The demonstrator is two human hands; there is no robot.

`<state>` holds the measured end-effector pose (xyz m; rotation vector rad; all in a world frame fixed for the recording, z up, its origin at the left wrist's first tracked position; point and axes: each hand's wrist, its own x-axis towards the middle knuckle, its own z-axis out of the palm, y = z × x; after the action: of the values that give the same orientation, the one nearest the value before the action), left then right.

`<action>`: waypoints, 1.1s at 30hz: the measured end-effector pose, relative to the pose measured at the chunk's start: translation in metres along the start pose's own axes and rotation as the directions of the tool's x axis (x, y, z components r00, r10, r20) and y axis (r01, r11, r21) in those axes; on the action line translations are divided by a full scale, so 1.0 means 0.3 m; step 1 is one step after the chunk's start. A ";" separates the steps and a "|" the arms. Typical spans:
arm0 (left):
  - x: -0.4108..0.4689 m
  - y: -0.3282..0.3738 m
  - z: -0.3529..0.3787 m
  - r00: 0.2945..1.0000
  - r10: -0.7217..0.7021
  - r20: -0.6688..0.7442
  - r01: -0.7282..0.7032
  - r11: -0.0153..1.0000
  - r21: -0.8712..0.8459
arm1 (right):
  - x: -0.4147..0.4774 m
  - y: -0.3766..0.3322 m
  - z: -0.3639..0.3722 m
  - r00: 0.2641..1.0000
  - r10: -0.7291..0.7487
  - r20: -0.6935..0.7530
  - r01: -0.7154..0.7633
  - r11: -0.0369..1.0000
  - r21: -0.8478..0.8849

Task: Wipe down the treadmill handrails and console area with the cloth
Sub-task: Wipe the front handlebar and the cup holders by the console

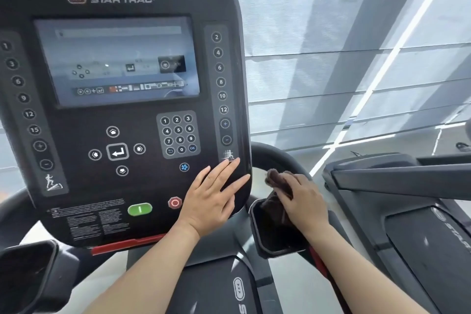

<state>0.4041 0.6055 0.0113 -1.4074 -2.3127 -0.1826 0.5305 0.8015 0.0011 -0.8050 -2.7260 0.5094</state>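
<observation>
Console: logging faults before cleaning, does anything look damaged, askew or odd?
Nothing stands out. The console shows no cracks and its screen is lit. The left hand lies flat on its lower right corner; the right hand holds the cloth at the cup holder.

The tray (280,253) beside the console (122,186) holds a brown cloth (276,183).

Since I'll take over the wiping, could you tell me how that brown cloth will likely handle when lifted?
The brown cloth is bunched in the right hand with a part hanging into the cup holder, so it is probably floppy and light. Its fuzzy surface likely grips rather than slips.
</observation>
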 end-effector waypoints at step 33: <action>-0.149 0.073 -0.104 0.987 -0.098 0.126 0.144 0.888 -0.437 | -0.305 -0.112 0.010 0.996 -0.091 0.002 0.090 0.988 0.127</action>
<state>0.4498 0.5693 0.0182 -1.5025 -2.5526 -0.7393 0.5883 0.7229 -0.0010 -0.6455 -2.6901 0.6592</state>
